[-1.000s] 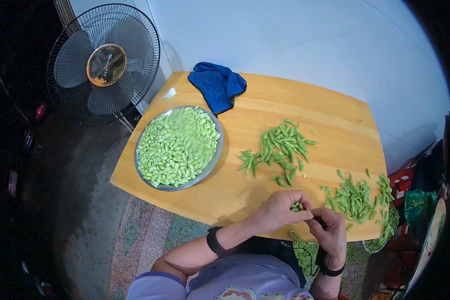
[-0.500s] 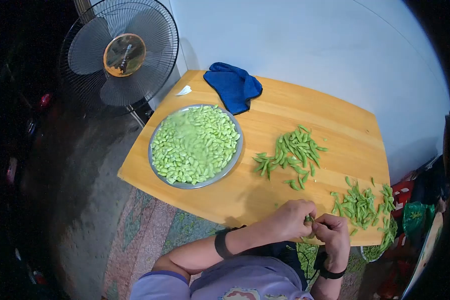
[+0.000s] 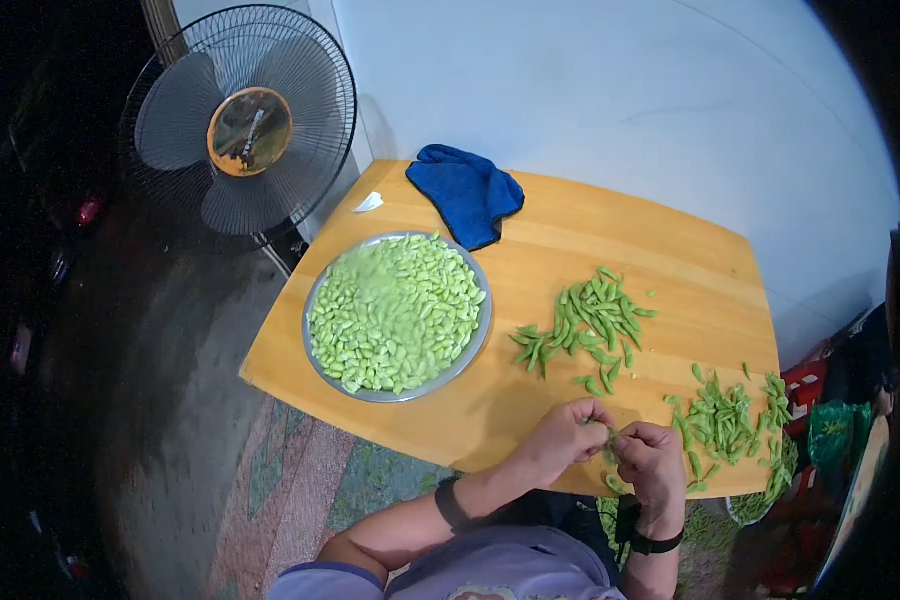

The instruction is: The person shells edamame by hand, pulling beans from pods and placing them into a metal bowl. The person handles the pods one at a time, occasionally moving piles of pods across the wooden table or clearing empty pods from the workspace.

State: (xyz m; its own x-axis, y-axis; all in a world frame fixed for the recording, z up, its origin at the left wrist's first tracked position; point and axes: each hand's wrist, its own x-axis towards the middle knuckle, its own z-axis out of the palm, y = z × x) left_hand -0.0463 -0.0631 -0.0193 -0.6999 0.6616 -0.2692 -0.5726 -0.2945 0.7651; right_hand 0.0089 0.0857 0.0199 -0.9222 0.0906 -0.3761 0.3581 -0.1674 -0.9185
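Note:
My left hand (image 3: pixel 560 440) and my right hand (image 3: pixel 650 462) meet at the near edge of the wooden table (image 3: pixel 560 235), fingers pinched together on a green bean pod (image 3: pixel 610 448) held between them. A round metal tray (image 3: pixel 315 300) heaped with shelled pale green beans (image 3: pixel 395 312) sits on the table's left part. A pile of green pods (image 3: pixel 585 320) lies in the middle, just beyond my hands. Another pile of pods (image 3: pixel 725 420) lies at the near right corner, next to my right hand.
A blue cloth (image 3: pixel 465 190) is bunched at the table's far edge by the white wall. A standing fan (image 3: pixel 240 125) is at the left beyond the table. Green bags and a bowl (image 3: pixel 755 505) sit on the floor at the right.
The view has shifted slightly, so the table sits a little lower. Both hands stay together on the pod at the near edge, working it with small finger motions.

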